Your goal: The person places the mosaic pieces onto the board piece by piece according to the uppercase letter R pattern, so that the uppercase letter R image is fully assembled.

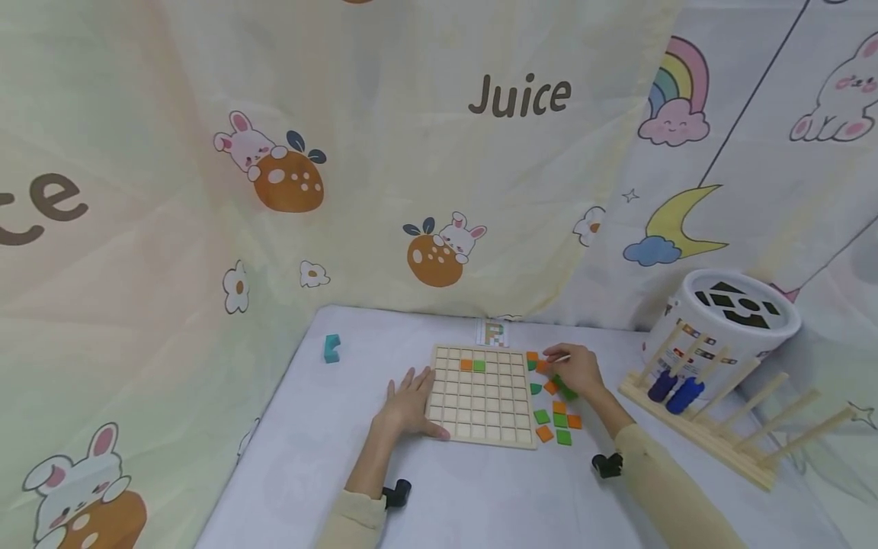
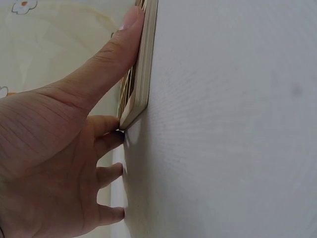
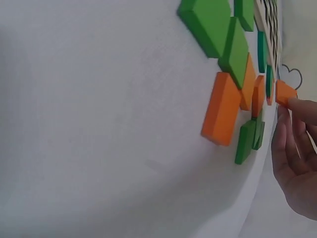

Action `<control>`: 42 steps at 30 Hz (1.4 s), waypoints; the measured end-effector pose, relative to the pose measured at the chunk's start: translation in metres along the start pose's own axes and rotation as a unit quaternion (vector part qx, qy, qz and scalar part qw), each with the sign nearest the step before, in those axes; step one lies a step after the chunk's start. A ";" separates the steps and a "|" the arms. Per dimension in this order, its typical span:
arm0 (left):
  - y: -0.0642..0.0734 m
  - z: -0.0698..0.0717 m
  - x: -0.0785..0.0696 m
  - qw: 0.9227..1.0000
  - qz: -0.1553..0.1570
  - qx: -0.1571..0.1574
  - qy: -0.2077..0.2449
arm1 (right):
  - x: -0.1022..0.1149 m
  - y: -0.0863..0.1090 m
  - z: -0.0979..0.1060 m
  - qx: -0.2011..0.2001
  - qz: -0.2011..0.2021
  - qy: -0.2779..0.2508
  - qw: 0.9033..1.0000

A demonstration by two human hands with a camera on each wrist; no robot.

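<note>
A wooden grid board lies on the white table, with an orange square tile and a green square tile side by side in its upper cells. My left hand rests at the board's left edge, fingers spread; in the left wrist view its thumb lies over the board's rim. Beyond the board's right side, my right hand pinches an orange tile between thumb and fingers, raised off the table. Loose green tiles and orange tiles lie scattered beneath and before that hand.
A small pattern card lies behind the board. On the left sits a teal block. At right stands a wooden peg rack with dark blue pieces on its pegs, before a white bucket. Printed cloth hangs behind the table.
</note>
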State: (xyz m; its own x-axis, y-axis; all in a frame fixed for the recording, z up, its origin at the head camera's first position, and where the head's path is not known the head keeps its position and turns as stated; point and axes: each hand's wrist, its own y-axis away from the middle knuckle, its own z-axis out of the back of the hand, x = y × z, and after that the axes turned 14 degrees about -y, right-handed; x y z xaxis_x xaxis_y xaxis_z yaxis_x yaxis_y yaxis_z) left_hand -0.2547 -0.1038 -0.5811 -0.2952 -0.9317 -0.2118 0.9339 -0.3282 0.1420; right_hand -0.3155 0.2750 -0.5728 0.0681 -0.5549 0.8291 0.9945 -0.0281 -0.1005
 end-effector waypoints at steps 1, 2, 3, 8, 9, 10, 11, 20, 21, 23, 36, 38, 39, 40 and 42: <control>0.002 0.004 -0.002 1.000 0.001 0.003 0.000 | 0.001 0.000 0.000 -0.003 0.002 -0.004 1.000; 0.002 0.005 -0.002 1.000 0.001 0.005 -0.002 | 0.002 -0.001 0.001 -0.005 0.006 -0.009 1.000; 0.003 0.007 -0.003 1.000 0.002 0.008 -0.003 | 0.003 -0.001 0.001 -0.009 0.011 -0.014 1.000; 0.003 0.009 -0.005 1.000 0.002 0.008 -0.022 | 0.008 -0.003 -0.004 -0.015 0.022 -0.040 0.999; 0.003 0.009 -0.005 1.000 0.001 0.007 -0.023 | 0.009 -0.003 -0.006 -0.014 0.019 -0.048 0.999; 0.003 0.009 -0.005 1.000 0.000 0.006 -0.024 | 0.010 -0.003 -0.008 -0.011 0.017 -0.056 0.998; 0.003 0.009 -0.005 1.000 -0.001 0.005 -0.025 | 0.012 -0.003 -0.010 -0.008 0.013 -0.066 0.998; 0.005 0.009 -0.006 1.000 -0.003 0.007 -0.014 | 0.021 -0.008 -0.030 0.025 0.004 -0.086 0.996; 0.003 0.005 -0.004 1.000 -0.003 0.004 -0.011 | 0.022 -0.009 -0.032 0.030 0.004 -0.087 0.996; 0.002 0.001 -0.003 1.000 -0.003 -0.001 -0.003 | 0.023 -0.010 -0.037 0.038 0.001 -0.089 0.995; 0.005 0.006 -0.006 1.000 0.007 0.008 -0.016 | 0.040 -0.007 -0.062 0.084 0.041 -0.132 0.987; 0.004 0.002 -0.003 1.000 0.005 0.000 -0.018 | 0.040 -0.009 -0.067 0.089 0.044 -0.129 0.987; 0.004 0.002 -0.003 1.000 0.004 -0.002 -0.016 | 0.040 -0.010 -0.069 0.090 0.041 -0.126 0.987; 0.004 0.003 -0.003 1.000 0.005 -0.001 -0.013 | 0.040 -0.011 -0.071 0.092 0.037 -0.124 0.987; 0.004 0.004 -0.004 1.000 0.007 0.002 -0.007 | 0.039 -0.013 -0.075 0.093 0.032 -0.102 0.990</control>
State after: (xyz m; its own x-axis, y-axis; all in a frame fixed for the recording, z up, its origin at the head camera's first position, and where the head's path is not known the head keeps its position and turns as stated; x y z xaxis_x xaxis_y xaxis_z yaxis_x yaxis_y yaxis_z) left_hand -0.2508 -0.1024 -0.5756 -0.2852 -0.9383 -0.1958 0.9370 -0.3159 0.1490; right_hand -0.3320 0.1916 -0.5803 0.1266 -0.3709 0.9200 0.9837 0.1661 -0.0684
